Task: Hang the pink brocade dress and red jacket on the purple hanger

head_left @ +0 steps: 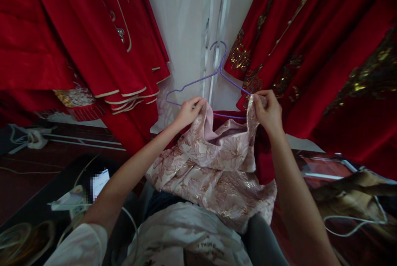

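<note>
A pink floral brocade dress (214, 158) with a metallic sheen drapes over my lap. My left hand (191, 111) pinches its left shoulder strap, and my right hand (269, 111) grips the right strap. A thin purple hanger (201, 79) passes behind the neckline. Its right arm runs into the strap at my right hand, while its left end sticks out beyond my left hand, outside the dress. The hanger's hook points up in front of a pale wall. Inside the neckline shows a plain pink lining.
Red garments with gold and silver trim hang at left (102, 51) and right (297, 51). On a dark surface to the left lie a lit phone (101, 183) and cables. A white cord (350, 218) and brownish cloth are at the right.
</note>
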`<action>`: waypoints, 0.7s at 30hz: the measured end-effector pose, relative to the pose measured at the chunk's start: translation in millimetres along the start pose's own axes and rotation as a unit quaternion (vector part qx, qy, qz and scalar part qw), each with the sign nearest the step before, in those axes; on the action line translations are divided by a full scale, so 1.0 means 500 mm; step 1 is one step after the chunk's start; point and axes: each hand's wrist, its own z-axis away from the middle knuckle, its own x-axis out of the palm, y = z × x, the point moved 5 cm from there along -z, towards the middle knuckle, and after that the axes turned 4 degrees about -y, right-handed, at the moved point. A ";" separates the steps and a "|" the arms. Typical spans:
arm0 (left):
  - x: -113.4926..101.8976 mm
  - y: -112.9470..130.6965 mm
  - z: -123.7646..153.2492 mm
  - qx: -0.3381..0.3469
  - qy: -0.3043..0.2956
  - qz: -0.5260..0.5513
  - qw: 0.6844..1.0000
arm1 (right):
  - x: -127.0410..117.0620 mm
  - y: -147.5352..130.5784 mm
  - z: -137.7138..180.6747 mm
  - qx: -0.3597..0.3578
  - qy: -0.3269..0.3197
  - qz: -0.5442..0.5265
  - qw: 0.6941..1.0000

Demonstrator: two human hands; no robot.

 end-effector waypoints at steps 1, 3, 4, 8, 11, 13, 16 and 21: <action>-0.032 -0.020 -0.001 -0.012 0.055 -0.001 0.998 | -0.002 0.006 -0.002 -0.001 -0.006 -0.013 1.000; -0.093 -0.067 0.011 -0.046 0.149 -0.024 0.988 | -0.002 0.017 -0.008 -0.001 -0.024 -0.034 0.999; -0.119 -0.092 0.022 -0.067 0.178 -0.043 0.981 | -0.001 0.021 -0.011 0.000 -0.034 -0.042 0.999; -0.181 -0.185 0.081 -0.145 0.216 -0.098 0.961 | 0.009 0.036 -0.015 0.008 -0.039 -0.066 0.997; -0.189 -0.236 0.113 -0.179 0.199 -0.109 0.957 | 0.016 0.043 -0.017 0.005 -0.035 -0.088 0.996; -0.188 -0.255 0.122 -0.193 0.193 -0.105 0.956 | 0.019 0.046 -0.019 0.000 -0.038 -0.093 0.995; -0.187 -0.260 0.123 -0.191 0.205 -0.102 0.955 | 0.017 0.049 -0.023 0.001 -0.033 -0.085 0.996; -0.192 -0.239 0.122 -0.154 0.236 -0.083 0.956 | 0.008 0.050 -0.027 -0.017 -0.017 -0.087 0.996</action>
